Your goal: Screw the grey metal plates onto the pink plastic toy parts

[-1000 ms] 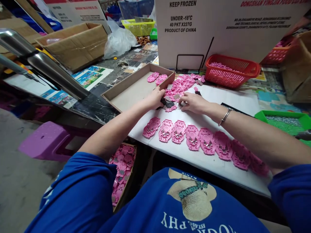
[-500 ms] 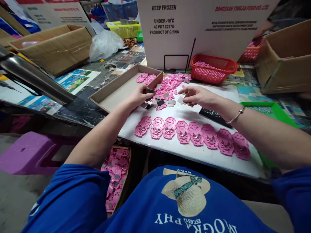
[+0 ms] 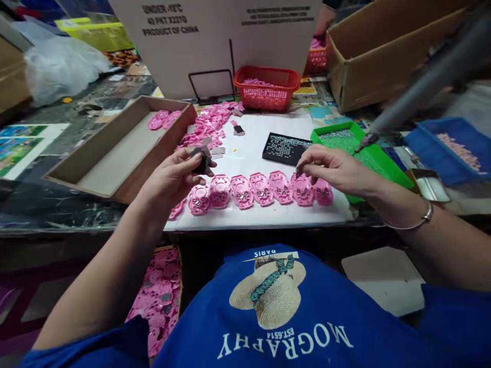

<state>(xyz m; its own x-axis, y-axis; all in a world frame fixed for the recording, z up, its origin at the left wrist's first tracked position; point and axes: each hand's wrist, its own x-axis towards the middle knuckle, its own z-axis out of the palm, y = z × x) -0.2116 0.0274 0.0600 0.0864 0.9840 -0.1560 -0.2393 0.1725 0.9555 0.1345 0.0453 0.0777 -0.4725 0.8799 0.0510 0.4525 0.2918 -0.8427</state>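
Note:
My left hand [image 3: 171, 171] is closed around several small flat dark and grey pieces [image 3: 201, 159], held above the left end of a row of pink plastic casings [image 3: 263, 188]. Over the right end of that row, my right hand [image 3: 332, 166] has its thumb and fingertips pinched together. Whatever is between them is too small to make out. Metal bits show inside several casings. Behind the left hand lies a heap of small pink parts [image 3: 213, 120], with loose grey pieces [image 3: 218, 152] beside it.
A shallow cardboard tray [image 3: 132, 176] with pink casings stands left. Behind are a red basket [image 3: 264, 99] and a white printed board [image 3: 176, 56]. A black tray [image 3: 286, 148] of small pieces, a green tray [image 3: 356, 133], a blue bin [image 3: 433, 158] and a hanging screwdriver [image 3: 406, 87] are toward the right.
The view has swung right. My left hand has lifted flat pieces from beside the pink heap, and my right hand has moved over the casings at the row's right end.

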